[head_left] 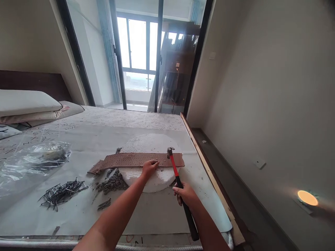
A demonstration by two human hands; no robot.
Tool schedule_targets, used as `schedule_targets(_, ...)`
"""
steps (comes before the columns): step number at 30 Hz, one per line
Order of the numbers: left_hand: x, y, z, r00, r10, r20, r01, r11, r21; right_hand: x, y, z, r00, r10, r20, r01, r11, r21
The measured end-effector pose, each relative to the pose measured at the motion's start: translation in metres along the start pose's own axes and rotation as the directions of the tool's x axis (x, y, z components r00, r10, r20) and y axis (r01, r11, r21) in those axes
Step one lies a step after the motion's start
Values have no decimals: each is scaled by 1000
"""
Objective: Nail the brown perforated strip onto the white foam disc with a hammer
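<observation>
My right hand (pixel 185 195) is wrapped round the black grip of a claw hammer (pixel 173 166) with a red shaft. The hammer's metal head is over the right part of a long brown board (pixel 131 160) dotted with small holes. My left hand (pixel 150 168) is at the board's near edge, its fingers closed in a pinch near the surface; whatever is between them is too small to make out. Beneath the board is a round white foam-like slab (pixel 146 181). A broken brown piece (pixel 96 167) adjoins the board's left end.
Nails lie in a pile (pixel 62 192) at the left, with a smaller bunch (pixel 104 204) nearer. Grey crumbs (pixel 112 183) are heaped beside the slab. A clear plastic bag (pixel 28 164) lies far left. A wooden rail (pixel 206 165) borders the bed's right side, and folded bedding (pixel 28 103) is at the back left.
</observation>
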State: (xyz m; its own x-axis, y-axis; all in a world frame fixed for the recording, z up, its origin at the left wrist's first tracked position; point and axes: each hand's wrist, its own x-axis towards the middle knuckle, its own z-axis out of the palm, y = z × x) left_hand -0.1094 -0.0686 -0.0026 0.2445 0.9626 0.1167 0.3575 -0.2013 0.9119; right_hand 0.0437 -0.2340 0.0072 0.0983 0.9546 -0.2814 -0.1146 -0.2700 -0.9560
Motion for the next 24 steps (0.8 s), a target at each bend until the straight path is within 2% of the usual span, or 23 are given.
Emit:
schedule_targets(7, 8, 5, 7, 1000, -9, 17, 10, 1000, -26, 2, -7, -4, 997, 17, 70, -18, 1000, 11)
schedule_targets(11, 19, 20, 23, 997, 71, 31, -72, 996, 46, 0, -15, -5, 999, 12, 43, -12, 1000, -6)
schedule_targets(15, 30, 27, 36, 992, 128, -8, -125, 979, 162, -2, -20, -2, 1000, -19, 23, 19, 1000, -9)
schedule_targets(24, 37, 26, 43, 996, 83, -22, -74, 959, 275, -4, -26, -6, 999, -32, 32, 32, 999, -6)
